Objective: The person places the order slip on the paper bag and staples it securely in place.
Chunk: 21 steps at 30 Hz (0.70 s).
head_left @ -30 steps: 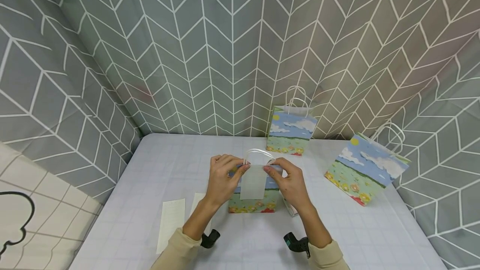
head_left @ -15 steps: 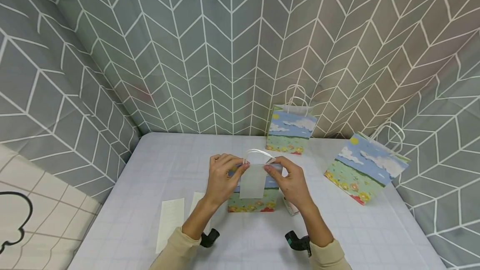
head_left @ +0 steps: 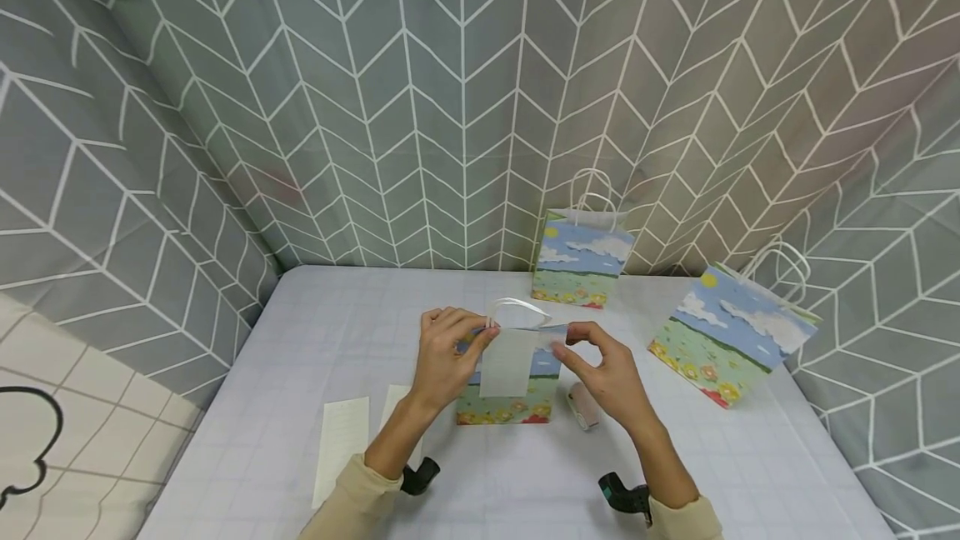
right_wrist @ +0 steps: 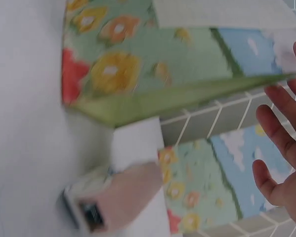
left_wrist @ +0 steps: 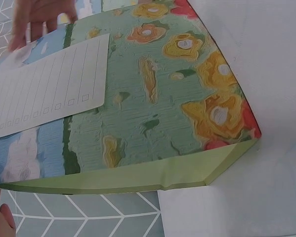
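A small paper gift bag (head_left: pixel 506 411), printed with sky, a green meadow and flowers, stands upright in the middle of the table. A white checklist paper (head_left: pixel 506 365), ruled with lines and small boxes, lies against its front. My left hand (head_left: pixel 447 357) pinches the paper and the bag's top edge beside the white rope handle (head_left: pixel 517 303). Beside the bag's right top corner is my right hand (head_left: pixel 603 369), its fingers parted and holding nothing; whether a fingertip touches the bag, I cannot tell. The right wrist view shows this right hand (right_wrist: pixel 286 133) with loosely spread fingers.
A small pink-and-white rounded object (head_left: pixel 583 407) lies right of the bag. Two matching bags stand behind, one at the back (head_left: pixel 581 265) and one tilted at the right (head_left: pixel 731 336). Paper strips (head_left: pixel 341 448) lie on the left. A patterned curtain (head_left: pixel 465 107) surrounds the table.
My right hand has let go of the paper and the bag's top edge and moved right, uncovering the pink-and-white object. My left hand keeps its pinch in the same place.
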Each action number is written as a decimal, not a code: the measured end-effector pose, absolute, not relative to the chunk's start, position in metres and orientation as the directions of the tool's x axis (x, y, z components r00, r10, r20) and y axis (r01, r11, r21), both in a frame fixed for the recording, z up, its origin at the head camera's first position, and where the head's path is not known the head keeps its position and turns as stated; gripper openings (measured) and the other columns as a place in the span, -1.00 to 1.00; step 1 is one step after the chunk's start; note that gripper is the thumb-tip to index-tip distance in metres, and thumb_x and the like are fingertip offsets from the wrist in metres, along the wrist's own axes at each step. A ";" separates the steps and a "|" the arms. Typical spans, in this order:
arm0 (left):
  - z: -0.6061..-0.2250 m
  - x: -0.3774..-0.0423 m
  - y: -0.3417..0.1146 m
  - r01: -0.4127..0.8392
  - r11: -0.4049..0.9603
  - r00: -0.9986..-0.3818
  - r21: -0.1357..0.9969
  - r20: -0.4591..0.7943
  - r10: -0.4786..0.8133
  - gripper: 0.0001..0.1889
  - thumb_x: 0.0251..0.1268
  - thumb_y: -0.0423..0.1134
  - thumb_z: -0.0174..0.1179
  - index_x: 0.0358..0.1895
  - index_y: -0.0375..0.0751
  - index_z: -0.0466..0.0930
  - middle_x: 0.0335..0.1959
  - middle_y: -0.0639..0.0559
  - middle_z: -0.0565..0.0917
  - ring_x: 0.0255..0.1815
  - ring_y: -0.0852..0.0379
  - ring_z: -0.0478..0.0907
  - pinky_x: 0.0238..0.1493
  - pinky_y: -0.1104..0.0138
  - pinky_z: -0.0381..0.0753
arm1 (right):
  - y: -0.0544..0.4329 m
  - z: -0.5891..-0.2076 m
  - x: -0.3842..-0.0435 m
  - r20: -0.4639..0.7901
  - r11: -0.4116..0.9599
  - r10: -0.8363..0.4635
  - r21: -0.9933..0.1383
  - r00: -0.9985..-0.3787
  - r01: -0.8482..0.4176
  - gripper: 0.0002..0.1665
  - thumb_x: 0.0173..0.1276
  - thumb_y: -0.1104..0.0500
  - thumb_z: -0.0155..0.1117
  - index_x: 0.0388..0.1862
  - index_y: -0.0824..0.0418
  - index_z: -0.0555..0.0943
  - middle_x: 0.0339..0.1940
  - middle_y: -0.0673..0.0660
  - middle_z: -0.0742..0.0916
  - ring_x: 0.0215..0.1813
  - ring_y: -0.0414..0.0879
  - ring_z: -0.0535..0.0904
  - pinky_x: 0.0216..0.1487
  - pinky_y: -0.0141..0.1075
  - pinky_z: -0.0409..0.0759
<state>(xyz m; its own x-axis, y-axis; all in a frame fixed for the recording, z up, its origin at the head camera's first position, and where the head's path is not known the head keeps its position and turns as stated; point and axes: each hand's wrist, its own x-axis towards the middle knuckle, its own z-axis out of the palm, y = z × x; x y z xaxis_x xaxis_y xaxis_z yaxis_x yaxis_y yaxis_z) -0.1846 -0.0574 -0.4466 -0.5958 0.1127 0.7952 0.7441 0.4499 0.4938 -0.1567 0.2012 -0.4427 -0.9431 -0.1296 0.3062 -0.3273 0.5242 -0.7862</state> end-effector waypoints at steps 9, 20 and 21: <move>-0.448 -0.185 -0.058 0.744 0.452 -0.596 0.492 0.794 0.117 -0.87 0.15 -0.24 0.47 -0.24 -0.13 0.80 -0.32 0.11 0.76 -0.25 0.14 0.62 0.04 0.03 0.30 | 0.234 -0.462 -0.151 0.199 0.602 -0.184 -0.752 -0.963 -0.270 -0.58 0.40 -0.12 0.35 0.15 -0.01 0.60 0.03 -0.09 0.72 0.11 -0.03 0.58 0.15 0.19 0.46; -0.447 -0.183 -0.058 0.737 0.449 -0.608 0.504 0.785 0.117 -0.88 0.17 -0.24 0.46 -0.24 -0.15 0.80 -0.32 0.10 0.76 -0.25 0.14 0.62 0.06 0.01 0.29 | 0.264 -0.492 -0.146 -0.110 0.753 -0.208 -0.652 -0.972 -0.088 -0.39 0.37 -0.19 0.35 0.23 0.17 0.61 0.10 0.05 0.68 0.06 -0.03 0.57 0.04 -0.05 0.53; -0.447 -0.183 -0.058 0.737 0.450 -0.608 0.504 0.786 0.116 -0.88 0.17 -0.24 0.46 -0.24 -0.15 0.80 -0.32 0.10 0.76 -0.25 0.14 0.62 0.06 0.01 0.29 | 0.265 -0.494 -0.145 -0.124 0.760 -0.206 -0.645 -0.971 -0.079 -0.39 0.36 -0.19 0.36 0.21 0.17 0.62 0.07 0.04 0.68 0.02 -0.06 0.56 0.01 -0.09 0.53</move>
<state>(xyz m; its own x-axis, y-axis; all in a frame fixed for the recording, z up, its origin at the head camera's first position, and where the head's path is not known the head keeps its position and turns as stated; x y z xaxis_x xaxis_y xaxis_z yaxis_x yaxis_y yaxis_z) -0.1834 -0.0584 -0.4474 -0.6077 0.1164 0.7856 0.7374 0.4498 0.5038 -0.1452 0.2649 -0.4935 -0.9706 -0.2064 -0.1241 -0.0791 0.7598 -0.6453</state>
